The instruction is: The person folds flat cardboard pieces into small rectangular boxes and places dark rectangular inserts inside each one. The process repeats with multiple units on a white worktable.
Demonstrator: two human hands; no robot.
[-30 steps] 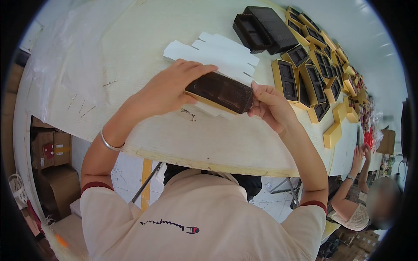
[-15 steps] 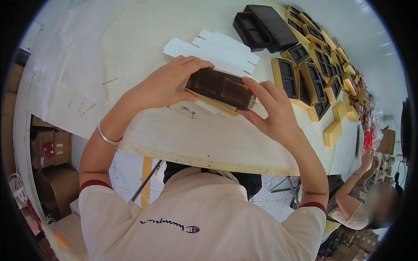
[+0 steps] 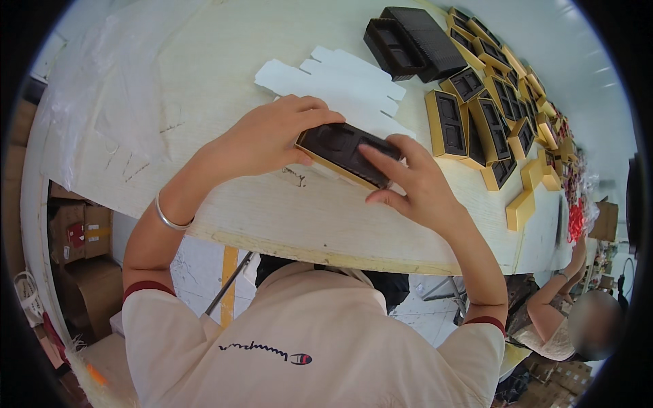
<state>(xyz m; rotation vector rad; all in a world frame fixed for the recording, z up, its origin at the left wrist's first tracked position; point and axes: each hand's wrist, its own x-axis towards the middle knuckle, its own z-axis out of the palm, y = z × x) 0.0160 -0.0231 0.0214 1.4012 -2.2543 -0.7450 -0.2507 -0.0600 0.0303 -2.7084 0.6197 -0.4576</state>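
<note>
A narrow gold box [image 3: 340,167] with a dark brown plastic insert tray [image 3: 347,143] sits tilted between my hands over the table. The tray lies inside the gold walls and has recessed compartments. My left hand [image 3: 282,132] grips the box's left end, fingers on the far side and thumb on the near side. At the right end, my right hand [image 3: 415,180] has its index finger pressed on the tray, other fingers by the far edge and the thumb near the front corner. A flat white cardboard blank [image 3: 340,78] lies just beyond the box.
Stacked dark insert trays [image 3: 425,44] stand at the back. Several gold boxes with trays [image 3: 449,122] are heaped along the right side, near gold lids [image 3: 522,209]. Clear plastic film [image 3: 102,88] lies on the left of the table [image 3: 272,217]. Another person [image 3: 554,319] sits at the right.
The insert tray has gone down into the gold box. My right index finger has moved from the tray's end onto its top. The box has shifted slightly toward me.
</note>
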